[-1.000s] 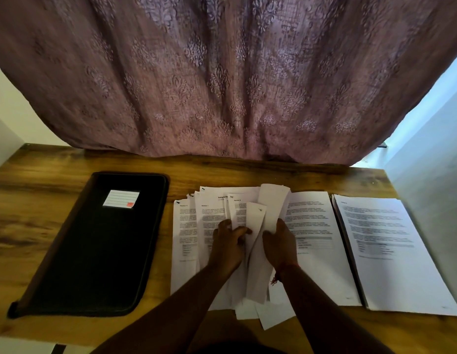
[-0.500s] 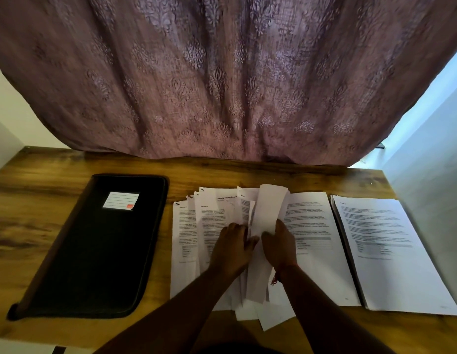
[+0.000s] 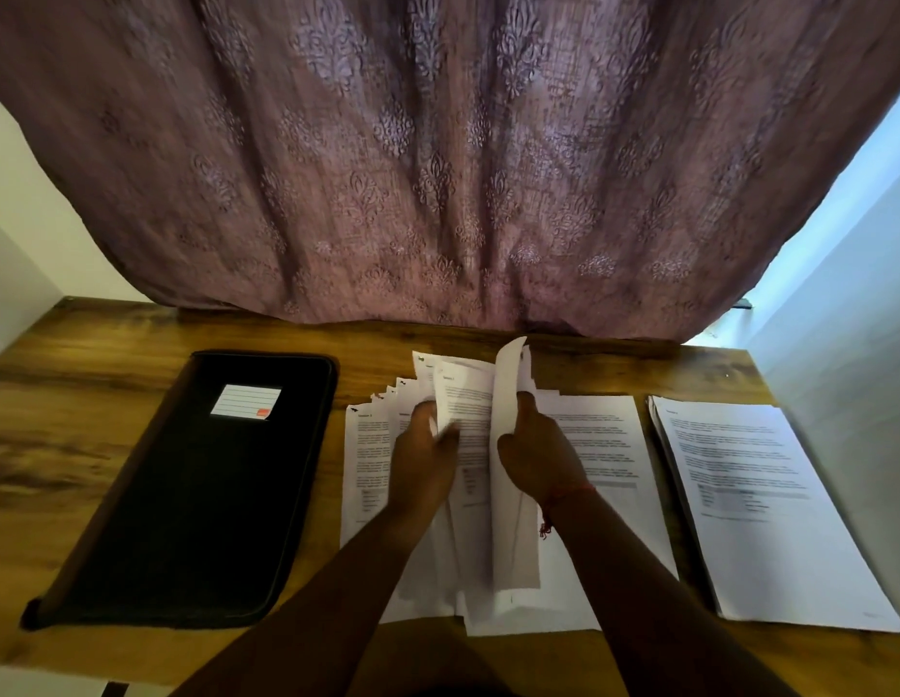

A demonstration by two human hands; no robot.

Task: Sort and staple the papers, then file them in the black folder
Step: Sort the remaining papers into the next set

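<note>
Mauve patterned curtain (image 3: 438, 158) hangs behind a wooden desk (image 3: 86, 445) where the closed black folder (image 3: 196, 495) lies left of the fanned papers (image 3: 367, 470). Left hand (image 3: 423, 460) pinches one printed sheet (image 3: 463, 394); right hand (image 3: 538, 460) grips another sheet (image 3: 508, 394) raised on edge.

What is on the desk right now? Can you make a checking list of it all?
Surface: wooden desk, bare at left.
Job's things: black folder closed, flat, left; fanned papers in the middle; neat stack at right; another sheet pile between them. No stapler seen.
Clutter: nothing seen.
Grippers: left hand grips a printed sheet; right hand holds a lifted sheet.
Cables: nothing seen.
Surroundings: patterned curtain behind; pale walls.
</note>
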